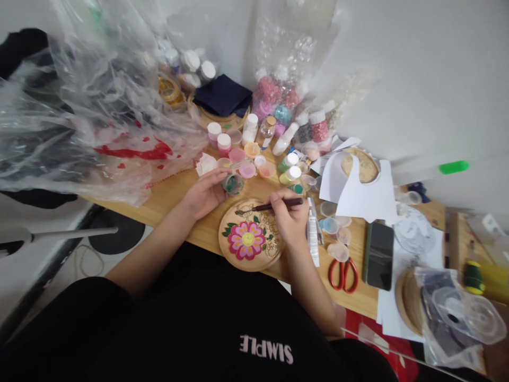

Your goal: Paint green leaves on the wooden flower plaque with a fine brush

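Observation:
My left hand (205, 195) is closed around a small clear cup (233, 183) with green paint in it, held just above the far left edge of a round wooden plaque. In my right hand (292, 216) is a thin paintbrush (270, 205) with a dark brown handle. Its tip is over the upper part of the plaque (229, 254), near the painted leaves; whether it touches the wood I cannot tell. On the plaque is a pink flower (246, 240) with a yellow centre and dark green leaves. Line-drawn flowers at its right are bare wood.
Small paint cups (247, 170) and white-capped bottles (250, 128) stand beyond the plaque. To the right lie a white tube (313, 239), red-handled scissors (343, 276), a phone (379, 255) and cut paper (360, 196). Clear plastic bags (99, 106) heap at the left.

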A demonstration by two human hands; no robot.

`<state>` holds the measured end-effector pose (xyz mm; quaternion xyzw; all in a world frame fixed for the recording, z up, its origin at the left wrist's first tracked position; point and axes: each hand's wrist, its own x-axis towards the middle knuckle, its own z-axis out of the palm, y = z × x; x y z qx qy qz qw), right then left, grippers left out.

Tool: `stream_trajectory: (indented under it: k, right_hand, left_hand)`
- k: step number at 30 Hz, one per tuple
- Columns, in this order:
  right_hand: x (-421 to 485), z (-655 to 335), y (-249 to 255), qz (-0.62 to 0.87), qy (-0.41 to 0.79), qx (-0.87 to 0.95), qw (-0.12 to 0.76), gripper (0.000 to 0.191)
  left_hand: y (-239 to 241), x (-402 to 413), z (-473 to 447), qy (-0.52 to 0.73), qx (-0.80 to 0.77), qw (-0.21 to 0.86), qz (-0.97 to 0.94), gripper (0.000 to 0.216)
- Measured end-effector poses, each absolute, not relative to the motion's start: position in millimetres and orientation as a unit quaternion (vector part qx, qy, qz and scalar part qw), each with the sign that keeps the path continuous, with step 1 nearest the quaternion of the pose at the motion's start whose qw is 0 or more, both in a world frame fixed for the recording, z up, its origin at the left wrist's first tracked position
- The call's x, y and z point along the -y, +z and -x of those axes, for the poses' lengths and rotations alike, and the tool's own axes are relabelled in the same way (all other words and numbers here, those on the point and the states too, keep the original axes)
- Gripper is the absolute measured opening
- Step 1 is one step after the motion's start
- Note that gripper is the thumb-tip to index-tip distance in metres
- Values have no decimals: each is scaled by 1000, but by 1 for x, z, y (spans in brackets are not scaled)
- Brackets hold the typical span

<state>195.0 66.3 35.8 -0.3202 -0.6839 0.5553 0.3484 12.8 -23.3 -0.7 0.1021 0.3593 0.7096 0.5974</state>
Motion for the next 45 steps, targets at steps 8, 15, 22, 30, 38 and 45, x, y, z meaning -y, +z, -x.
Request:
stream_trajectory:
  k: [8,15,22,30,38,45]
  right_hand:
    - [-66,-195,36,328,524,705,348,26]
    - [-68,-195,34,323,534,700,348,24]
    - [-67,-195,36,304,522,710,362,25]
    - [-66,-196,33,296,507,717,376,25]
    - [-63,-199,33,279,499,730,374,25]
    - [-63,-199,34,260,487,746,372,24]
  left_hand:
    - [0,23,-12,710,-363,598,-85,4]
    - [0,23,-14,712,-355,600,-85,6]
    - [-1,23,-13,709,-356,603,-86,6]
    - [0,23,-13,711,-354,599,-98,7]
    - [0,23,-13,708,-372,594,-88,8]
    - [1,22,-14,709,-369,593,-92,5]
